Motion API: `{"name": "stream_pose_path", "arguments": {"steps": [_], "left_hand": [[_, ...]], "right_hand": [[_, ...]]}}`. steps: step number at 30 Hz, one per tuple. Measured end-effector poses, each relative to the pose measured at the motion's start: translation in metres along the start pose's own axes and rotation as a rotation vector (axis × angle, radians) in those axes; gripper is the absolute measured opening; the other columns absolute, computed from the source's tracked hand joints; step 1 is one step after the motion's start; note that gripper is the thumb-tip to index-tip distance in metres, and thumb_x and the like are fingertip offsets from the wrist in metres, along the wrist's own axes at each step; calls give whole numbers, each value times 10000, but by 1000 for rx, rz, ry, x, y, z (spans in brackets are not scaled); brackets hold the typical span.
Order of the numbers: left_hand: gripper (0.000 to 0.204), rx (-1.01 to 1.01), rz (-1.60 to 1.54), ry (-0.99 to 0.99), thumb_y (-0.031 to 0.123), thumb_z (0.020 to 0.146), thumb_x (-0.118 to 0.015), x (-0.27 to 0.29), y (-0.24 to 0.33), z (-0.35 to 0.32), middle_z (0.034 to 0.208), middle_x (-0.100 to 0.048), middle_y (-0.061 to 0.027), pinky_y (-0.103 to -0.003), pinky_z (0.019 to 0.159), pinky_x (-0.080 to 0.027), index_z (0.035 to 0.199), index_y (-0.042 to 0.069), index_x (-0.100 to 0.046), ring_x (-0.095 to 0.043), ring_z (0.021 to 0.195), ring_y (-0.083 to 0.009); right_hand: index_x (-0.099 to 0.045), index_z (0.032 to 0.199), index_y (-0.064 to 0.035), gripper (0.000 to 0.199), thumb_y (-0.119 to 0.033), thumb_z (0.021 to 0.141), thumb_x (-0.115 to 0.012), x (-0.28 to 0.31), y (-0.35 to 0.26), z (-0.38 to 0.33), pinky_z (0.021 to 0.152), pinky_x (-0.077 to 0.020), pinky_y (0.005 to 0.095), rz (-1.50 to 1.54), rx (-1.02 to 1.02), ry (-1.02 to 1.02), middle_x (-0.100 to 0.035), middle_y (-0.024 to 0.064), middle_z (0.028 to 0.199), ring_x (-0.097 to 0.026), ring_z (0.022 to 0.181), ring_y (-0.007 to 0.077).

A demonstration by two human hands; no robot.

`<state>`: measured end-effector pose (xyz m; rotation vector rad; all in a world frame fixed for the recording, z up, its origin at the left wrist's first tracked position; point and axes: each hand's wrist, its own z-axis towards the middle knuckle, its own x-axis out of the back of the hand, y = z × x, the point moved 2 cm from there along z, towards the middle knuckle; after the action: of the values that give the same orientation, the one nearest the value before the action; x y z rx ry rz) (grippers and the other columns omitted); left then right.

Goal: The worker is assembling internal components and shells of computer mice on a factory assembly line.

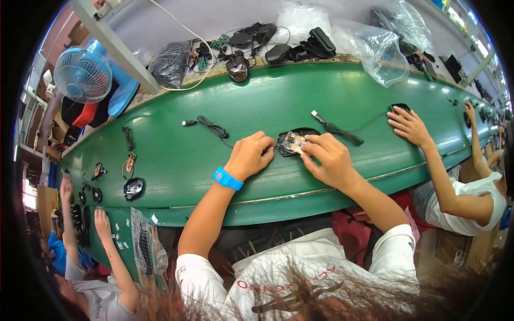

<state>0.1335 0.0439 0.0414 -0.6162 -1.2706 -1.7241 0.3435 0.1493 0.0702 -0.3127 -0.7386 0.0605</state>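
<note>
A black computer mouse base lies on the green conveyor belt in front of me, its top off. A tan circuit board with small parts sits in it, slightly tilted. My right hand pinches the board's right side between thumb and fingers. My left hand, with a blue watch on the wrist, is curled at the base's left edge, fingertips against it. What lies under the fingertips is partly hidden. A coiled black cable with a plug rests beyond my left hand.
Another cable lies beyond my right hand. A co-worker's hand covers a dark mouse part at right. To the left sit an open mouse shell and a loose board. Mice, bags and a blue fan line the far side.
</note>
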Motion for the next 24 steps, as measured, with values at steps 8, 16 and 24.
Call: {"name": "stream_pose_path", "arguments": {"steps": [8, 16, 24], "left_hand": [[76, -16, -41, 18, 83, 822, -725, -3, 4, 1, 807, -621, -95, -407, 638, -541, 890, 58, -704, -660, 709, -297], [87, -48, 8, 4, 89, 812, -728, -4, 8, 2, 803, -622, -100, -420, 644, -538, 893, 62, -711, -656, 718, -302], [122, -16, -42, -42, 75, 805, -735, 1, 9, 4, 862, -632, -108, -425, 688, -542, 923, 58, -705, -656, 785, -316]], "right_hand": [[-701, 937, -57, 201, -42, 760, -795, 9, -3, -2, 708, -549, 379, -8, -40, -2, -712, 115, 1038, -657, 836, 280], [-688, 904, -68, 172, -61, 761, -784, 9, -23, -1, 720, -551, 381, -34, -25, -31, -707, 92, 1016, -651, 839, 276], [-694, 941, -89, 206, -56, 756, -778, 19, 2, -13, 748, -551, 380, -102, -146, -82, -703, 66, 1016, -649, 871, 267]]}}
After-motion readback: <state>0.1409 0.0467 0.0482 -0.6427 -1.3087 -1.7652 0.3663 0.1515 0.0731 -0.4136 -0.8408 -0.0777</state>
